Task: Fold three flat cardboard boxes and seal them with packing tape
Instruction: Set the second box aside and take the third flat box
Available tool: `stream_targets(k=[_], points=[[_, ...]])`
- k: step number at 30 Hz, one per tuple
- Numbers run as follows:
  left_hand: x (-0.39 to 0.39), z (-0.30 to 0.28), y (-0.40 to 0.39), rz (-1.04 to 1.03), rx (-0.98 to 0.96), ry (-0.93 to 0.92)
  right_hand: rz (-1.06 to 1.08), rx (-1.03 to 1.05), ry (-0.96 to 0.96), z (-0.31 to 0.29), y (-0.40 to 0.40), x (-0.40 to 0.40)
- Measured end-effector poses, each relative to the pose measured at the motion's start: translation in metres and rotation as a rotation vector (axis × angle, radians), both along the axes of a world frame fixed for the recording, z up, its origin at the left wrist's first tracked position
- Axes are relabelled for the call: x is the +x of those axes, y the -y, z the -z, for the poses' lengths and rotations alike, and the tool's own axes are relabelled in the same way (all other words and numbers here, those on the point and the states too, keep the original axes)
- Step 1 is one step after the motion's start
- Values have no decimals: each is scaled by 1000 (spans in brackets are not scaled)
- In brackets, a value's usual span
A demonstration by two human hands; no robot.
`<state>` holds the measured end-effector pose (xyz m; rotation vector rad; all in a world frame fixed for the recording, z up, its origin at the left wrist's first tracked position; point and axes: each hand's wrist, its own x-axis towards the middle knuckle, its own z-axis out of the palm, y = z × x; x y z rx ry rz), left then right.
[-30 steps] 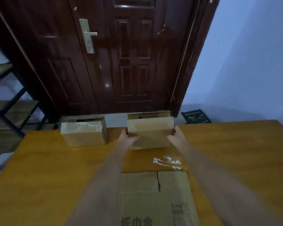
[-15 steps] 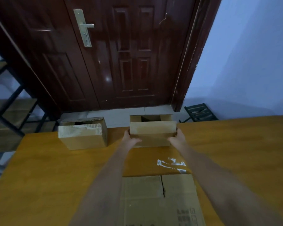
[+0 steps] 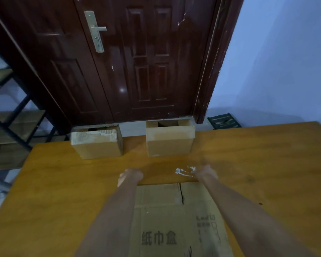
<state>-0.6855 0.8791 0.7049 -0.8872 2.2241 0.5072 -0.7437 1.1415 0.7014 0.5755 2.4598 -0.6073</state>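
Orange-brown wood fills your view, a counter (image 3: 248, 164) pushed up near a dark red door (image 3: 137, 62) with a brass handle (image 3: 95, 31), pale blue wall to the right and a metal shelf frame (image 3: 11, 117) off to the left. Two folded boxes stand apart at the far edge: the left box (image 3: 97, 143), its top edge torn white, and the right box (image 3: 170, 140), open at the top. Nearer you lies the flat cardboard (image 3: 174, 219), printed with dark characters. Your left hand (image 3: 131, 177) and right hand (image 3: 206, 173) are at its far corners, well apart, clear of both boxes. Both look curled, but blur hides whether they grip the cardboard's edge. A white smear (image 3: 184, 171) sits just beside your right hand.
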Motion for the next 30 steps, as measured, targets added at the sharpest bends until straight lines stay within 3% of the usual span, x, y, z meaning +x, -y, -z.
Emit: stream_targets(k=[7, 10, 13, 18, 22, 30], points=[[50, -2, -13, 85, -26, -38, -74, 90, 65, 1, -3, 47], [76, 0, -26, -21, -24, -53, -106, 113, 60, 5, -7, 73], [102, 2, -36, -113, -43, -68, -102, 140, 56, 6, -12, 97], [137, 10, -46, 5, -45, -72, -24, 150, 100, 10, -34, 150], [168, 19, -51, -32, -24, -92, -17, 163, 151, 7, -44, 191], [200, 25, -48, -63, 5, -139, -112, 116, -4, -10, -48, 226]])
